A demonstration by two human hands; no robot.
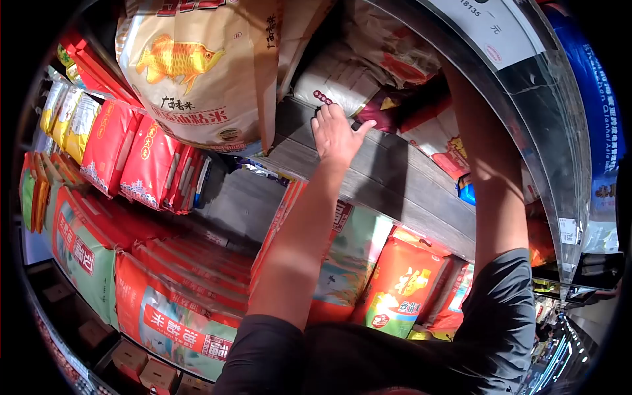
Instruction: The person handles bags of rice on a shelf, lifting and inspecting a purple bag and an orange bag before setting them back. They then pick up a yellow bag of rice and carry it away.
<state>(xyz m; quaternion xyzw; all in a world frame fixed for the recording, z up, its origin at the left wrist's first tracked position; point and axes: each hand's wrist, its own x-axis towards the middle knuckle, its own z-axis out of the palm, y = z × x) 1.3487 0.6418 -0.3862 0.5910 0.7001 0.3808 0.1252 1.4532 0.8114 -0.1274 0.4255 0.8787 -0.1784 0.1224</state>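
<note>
Far left: red rice bags (150,161) stacked leaning on each other, more red-and-green bags (178,322) below them, lower left of frame.

Upper left: big beige sack (197,72) with a gold fish print, at the edge of the grey shelf board (415,191).

Upper centre: white bag (339,76) with a dark purple end, lying on the board, another pale bag (395,43) behind it. Left hand (337,135) is at its near edge: fingers together, thumb out wide to the right, by the purple end. Not wrapped round anything; reads as a flat touch, not a hold. Can't tell how hard it presses.

Handling, my read: white bag looks like packed grain in film. Dense for its size, soft, will sag in the middle. Film probably slick, so a fingertip pinch on the near edge would slip or strain the seam. Better hold: one palm under each end, or full hands round the body. Contents shouldn't be fragile; the film is the weak part.

Lower centre: orange bag (408,280) standing upright, below the board.

Right of centre: red-and-white bag (440,141) on the board, beside the right arm (500,210). That arm reaches up past the shelf edge; right hand is out of sight, so can't tell its opening or whether it holds anything.

Upper right: price card (503,33) on the curved rim. Far right: blue packaging (600,99).
</note>
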